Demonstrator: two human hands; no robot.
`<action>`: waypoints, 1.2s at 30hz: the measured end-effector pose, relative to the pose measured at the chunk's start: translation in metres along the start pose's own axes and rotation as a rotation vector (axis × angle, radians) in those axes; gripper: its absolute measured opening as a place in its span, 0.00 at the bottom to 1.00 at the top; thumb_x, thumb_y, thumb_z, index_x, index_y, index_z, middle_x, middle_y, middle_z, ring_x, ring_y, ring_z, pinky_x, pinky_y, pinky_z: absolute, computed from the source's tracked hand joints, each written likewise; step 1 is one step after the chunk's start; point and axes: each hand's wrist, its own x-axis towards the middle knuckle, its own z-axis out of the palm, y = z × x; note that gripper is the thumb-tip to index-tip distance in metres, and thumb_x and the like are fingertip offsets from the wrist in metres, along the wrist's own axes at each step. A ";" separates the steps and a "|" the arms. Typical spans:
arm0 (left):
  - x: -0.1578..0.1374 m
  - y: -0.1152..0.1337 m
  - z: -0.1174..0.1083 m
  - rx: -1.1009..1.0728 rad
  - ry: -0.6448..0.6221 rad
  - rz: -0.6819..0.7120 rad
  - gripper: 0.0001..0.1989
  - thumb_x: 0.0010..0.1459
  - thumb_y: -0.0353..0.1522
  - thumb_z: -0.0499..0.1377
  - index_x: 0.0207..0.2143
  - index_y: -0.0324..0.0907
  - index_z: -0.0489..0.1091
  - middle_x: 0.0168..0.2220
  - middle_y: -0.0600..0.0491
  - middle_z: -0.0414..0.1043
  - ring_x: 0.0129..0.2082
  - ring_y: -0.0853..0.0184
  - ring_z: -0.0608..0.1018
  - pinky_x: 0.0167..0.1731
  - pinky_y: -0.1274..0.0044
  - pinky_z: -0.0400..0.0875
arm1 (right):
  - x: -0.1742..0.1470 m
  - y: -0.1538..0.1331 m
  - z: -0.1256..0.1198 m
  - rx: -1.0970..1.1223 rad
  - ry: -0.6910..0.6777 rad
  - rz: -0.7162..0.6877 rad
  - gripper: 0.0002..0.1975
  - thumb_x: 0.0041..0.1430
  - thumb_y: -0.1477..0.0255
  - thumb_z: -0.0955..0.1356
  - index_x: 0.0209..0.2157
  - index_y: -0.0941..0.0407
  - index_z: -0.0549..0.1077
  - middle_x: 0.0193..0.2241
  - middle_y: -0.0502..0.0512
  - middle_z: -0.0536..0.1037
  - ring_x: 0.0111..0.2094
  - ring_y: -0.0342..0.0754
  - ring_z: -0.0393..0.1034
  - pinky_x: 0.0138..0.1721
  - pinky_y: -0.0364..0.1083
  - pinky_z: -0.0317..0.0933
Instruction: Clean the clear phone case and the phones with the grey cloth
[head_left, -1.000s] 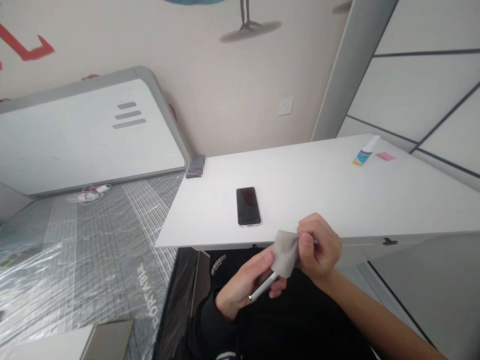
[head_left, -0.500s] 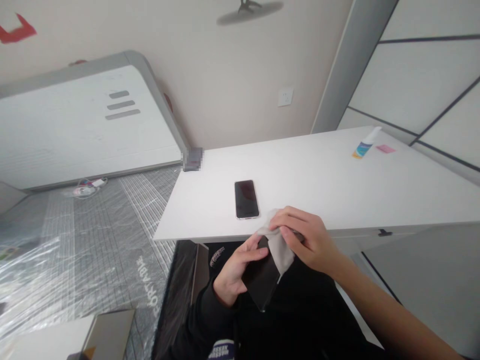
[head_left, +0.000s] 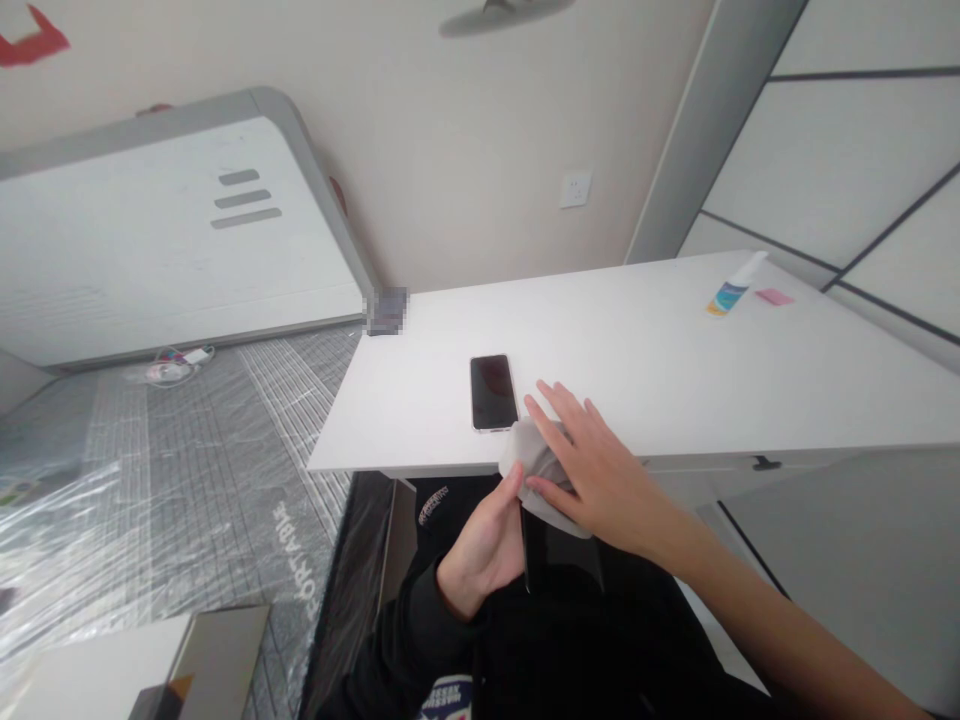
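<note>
My left hand (head_left: 487,545) grips a dark, glossy flat device (head_left: 559,555) by its left edge, thumb up along the side. A light grey cloth (head_left: 532,450) is draped over the device's upper end and touches my left thumb. My right hand (head_left: 592,465) lies over the cloth with its fingers stretched out and spread, the thumb against the fabric. Beneath the cloth, the device's top is hidden. Just beyond the hands, a smartphone (head_left: 493,392) with a dark screen and a clear case lies face up on the white table (head_left: 637,350).
At the table's far right stand a white and blue bottle (head_left: 735,285) and a pink slip (head_left: 774,297). A blurred dark object (head_left: 386,311) sits at the far left corner. A whiteboard (head_left: 165,230) leans at left; plastic sheeting (head_left: 210,460) covers the floor.
My right hand has opened from a grip on the cloth to outstretched fingers. The cloth now covers more of the device's upper end, and the device has turned more upright in view.
</note>
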 end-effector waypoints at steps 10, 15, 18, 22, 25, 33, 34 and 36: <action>0.004 0.000 -0.011 -0.053 0.297 0.025 0.19 0.72 0.39 0.56 0.55 0.35 0.76 0.51 0.45 0.83 0.56 0.61 0.82 0.60 0.74 0.73 | -0.035 -0.043 0.025 -0.047 -0.094 -0.173 0.37 0.69 0.58 0.66 0.71 0.63 0.59 0.73 0.70 0.56 0.75 0.67 0.48 0.70 0.70 0.52; 0.005 -0.004 0.007 -0.014 0.267 0.128 0.19 0.71 0.36 0.57 0.61 0.42 0.74 0.55 0.48 0.81 0.62 0.60 0.78 0.66 0.71 0.66 | -0.005 -0.027 0.015 -0.098 0.008 0.019 0.36 0.70 0.65 0.62 0.74 0.62 0.52 0.75 0.70 0.47 0.76 0.66 0.44 0.69 0.72 0.50; 0.005 -0.004 0.007 -0.039 0.294 0.159 0.20 0.73 0.37 0.55 0.62 0.42 0.73 0.56 0.49 0.81 0.61 0.62 0.78 0.66 0.72 0.66 | 0.002 -0.031 0.015 -0.041 0.021 0.001 0.39 0.69 0.66 0.65 0.75 0.59 0.48 0.76 0.71 0.45 0.76 0.67 0.41 0.69 0.73 0.49; 0.006 0.001 -0.003 -0.016 0.326 0.140 0.16 0.70 0.34 0.57 0.56 0.39 0.76 0.46 0.50 0.85 0.46 0.65 0.85 0.55 0.76 0.75 | -0.004 -0.033 0.014 0.168 -0.007 -0.060 0.50 0.68 0.63 0.67 0.76 0.57 0.31 0.77 0.72 0.39 0.77 0.66 0.35 0.70 0.73 0.47; 0.005 0.005 -0.005 0.022 0.293 0.162 0.16 0.66 0.30 0.61 0.56 0.40 0.76 0.42 0.51 0.85 0.43 0.63 0.85 0.54 0.74 0.76 | -0.007 -0.021 0.012 0.294 0.059 0.004 0.48 0.72 0.60 0.63 0.75 0.53 0.24 0.77 0.70 0.34 0.77 0.64 0.31 0.70 0.75 0.44; 0.000 0.012 0.002 -0.064 0.170 0.025 0.23 0.56 0.32 0.57 0.52 0.32 0.78 0.49 0.42 0.83 0.58 0.46 0.79 0.64 0.60 0.68 | -0.004 0.021 0.002 0.394 0.018 0.112 0.35 0.74 0.58 0.63 0.76 0.45 0.46 0.76 0.60 0.49 0.76 0.60 0.42 0.72 0.71 0.43; 0.000 0.012 0.001 -0.076 0.154 0.018 0.24 0.54 0.32 0.56 0.51 0.32 0.78 0.49 0.42 0.83 0.59 0.46 0.78 0.64 0.59 0.67 | -0.004 0.023 -0.003 0.391 0.012 0.103 0.34 0.73 0.58 0.63 0.75 0.46 0.51 0.76 0.60 0.51 0.76 0.61 0.43 0.72 0.71 0.43; 0.000 0.013 -0.001 -0.095 0.130 0.013 0.24 0.51 0.32 0.56 0.48 0.32 0.79 0.49 0.41 0.83 0.60 0.44 0.77 0.64 0.58 0.66 | -0.003 0.023 -0.014 0.381 0.012 0.074 0.30 0.73 0.60 0.64 0.72 0.47 0.58 0.75 0.59 0.54 0.76 0.60 0.45 0.72 0.70 0.46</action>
